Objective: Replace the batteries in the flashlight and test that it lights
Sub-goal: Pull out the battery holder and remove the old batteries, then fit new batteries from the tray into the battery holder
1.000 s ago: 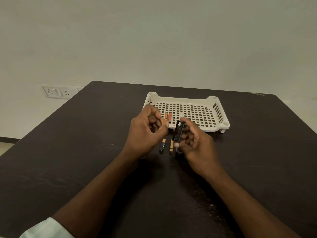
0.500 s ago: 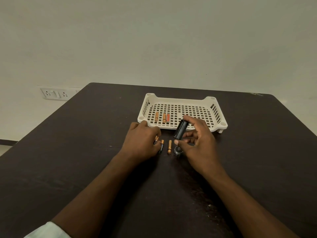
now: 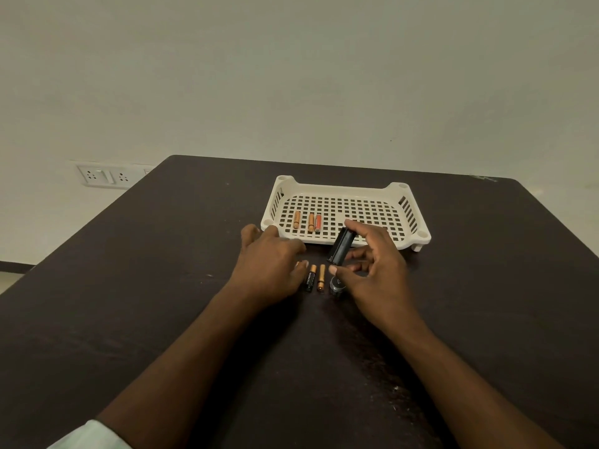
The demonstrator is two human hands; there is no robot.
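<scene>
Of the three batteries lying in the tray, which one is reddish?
The rightmost battery in the tray, touching its neighbour; the other two batteries are copper-gold.

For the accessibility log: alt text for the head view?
Right hand holds a black flashlight tube above a dark table; left hand reaches for loose batteries. Three more batteries lie in a white tray behind.

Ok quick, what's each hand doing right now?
Left hand: palm down over the batteries on the table, whether it grips one cannot be told.
Right hand: closed on the black tube.
</scene>
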